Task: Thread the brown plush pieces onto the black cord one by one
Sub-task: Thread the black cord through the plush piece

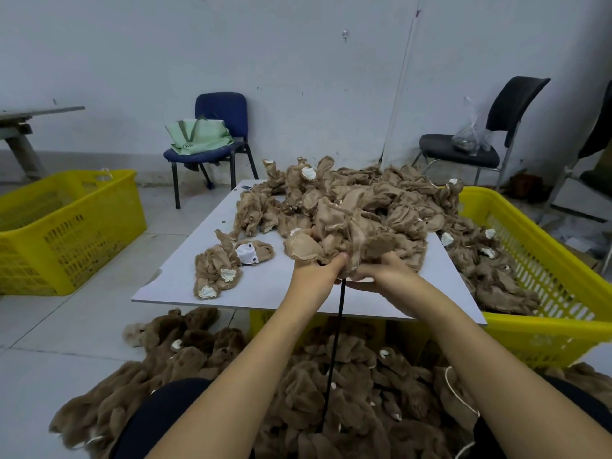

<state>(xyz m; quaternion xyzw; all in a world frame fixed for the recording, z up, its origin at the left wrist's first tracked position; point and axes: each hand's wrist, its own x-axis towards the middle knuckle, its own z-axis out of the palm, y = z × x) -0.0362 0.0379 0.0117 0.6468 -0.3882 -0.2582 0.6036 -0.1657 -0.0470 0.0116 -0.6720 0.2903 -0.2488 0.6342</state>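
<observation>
Crumpled brown plush piece [344, 240] above hanging black cord [334, 352]

Both forearms reach forward, converging. Left hand [316, 271] and right hand [381, 271] sit nearly touching (fingers curled, gripping), thumbs pointing inward.

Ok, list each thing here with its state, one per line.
left hand: gripping plush at the board's near edge
right hand: gripping the same bunch
black cord: hanging down from between the hands
plush heap: piled loose on the board
white board: lying flat
right basket: holding plush
blue chair: bag on seat
</observation>
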